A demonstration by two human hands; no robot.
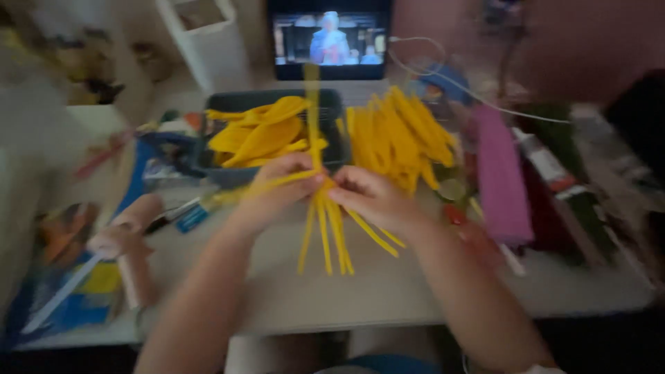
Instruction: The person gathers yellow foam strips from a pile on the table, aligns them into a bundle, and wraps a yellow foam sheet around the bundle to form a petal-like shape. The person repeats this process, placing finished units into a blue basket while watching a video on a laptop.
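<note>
My left hand and my right hand meet over the pale table, both pinching one bundle of yellow pipe cleaners. Several stems hang down and fan out below my fingers. One stem sticks straight up and another juts left from my left hand. The frame is blurred.
Behind my hands a dark tray holds yellow petal shapes. A heap of yellow strips lies to its right, then a purple roll. A lit screen stands at the back. A pink roll and scissors lie left.
</note>
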